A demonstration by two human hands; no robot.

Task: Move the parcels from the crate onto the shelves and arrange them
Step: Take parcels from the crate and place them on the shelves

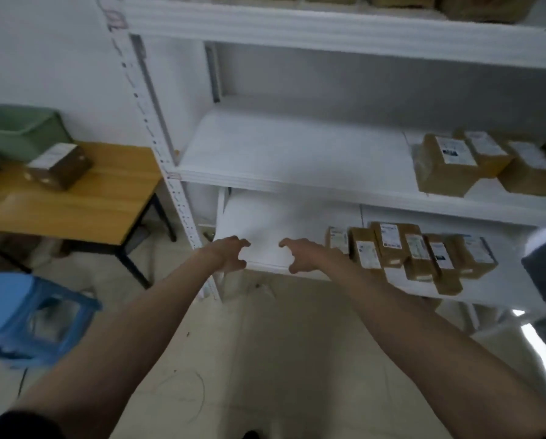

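Risks first. Both hands are empty and stretched toward the bare left stretch of the lower shelf (259, 229), so nothing can be dropped right now; the hazards lie in what sits nearby.

- The cluster of brown parcels on the lower shelf (414, 255) stands upright and crowded, some leaning, one or two close to the front lip. The right forearm passes just beside the leftmost one. A sideways brush of that arm could, I judge, topple the row or push a box off the edge.
- The blue plastic stool (28, 315) stands on the floor just left of the person, between them and the wooden table (75, 201). Turning back toward the table without looking risks a stumble.
- One parcel on the table (59, 164) lies beside the green crate (18, 129); whether more remain inside the crate cannot be told. Frame is motion-blurred, so edges are soft.
- Middle shelf parcels (474, 160) lie flat at the far right, well apart from the hands.

Hand pose. Left hand (230, 253) and right hand (300, 255) are both extended forward at arm's length, side by side over the shelf's front edge, a gap between them. Fingers are spread and half-curled inward like claws, thumbs below, facing each other. Neither holds anything; whether fingertips touch the shelf board cannot be told.
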